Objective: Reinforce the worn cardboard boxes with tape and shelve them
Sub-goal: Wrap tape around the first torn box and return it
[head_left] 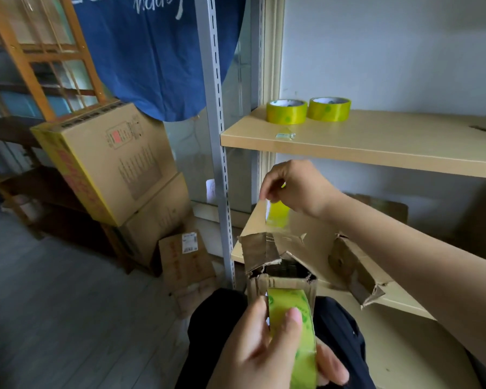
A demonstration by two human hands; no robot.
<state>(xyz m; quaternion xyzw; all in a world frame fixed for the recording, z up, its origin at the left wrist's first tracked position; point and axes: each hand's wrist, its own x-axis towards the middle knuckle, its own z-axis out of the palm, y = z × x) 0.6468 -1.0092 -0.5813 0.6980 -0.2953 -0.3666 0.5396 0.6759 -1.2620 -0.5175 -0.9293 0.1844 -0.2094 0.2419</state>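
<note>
A small worn cardboard box (264,251) with torn flaps stands open at the front edge of the lower shelf (404,301), just before my lap. My left hand (267,349) grips a yellow-green tape roll (295,332) low in front of the box. My right hand (295,186) pinches the free end of the tape strip (277,217) above the box's far side. The strip runs down behind the box. A second torn cardboard box (354,273) lies on the shelf under my right forearm.
Two spare yellow-green tape rolls (286,111) (329,108) sit on the upper shelf (376,141). A grey slotted shelf post (222,164) rises to the left. Stacked cardboard boxes (110,164) lean by a wooden rack (40,80), and a smaller box (185,259) rests on the floor.
</note>
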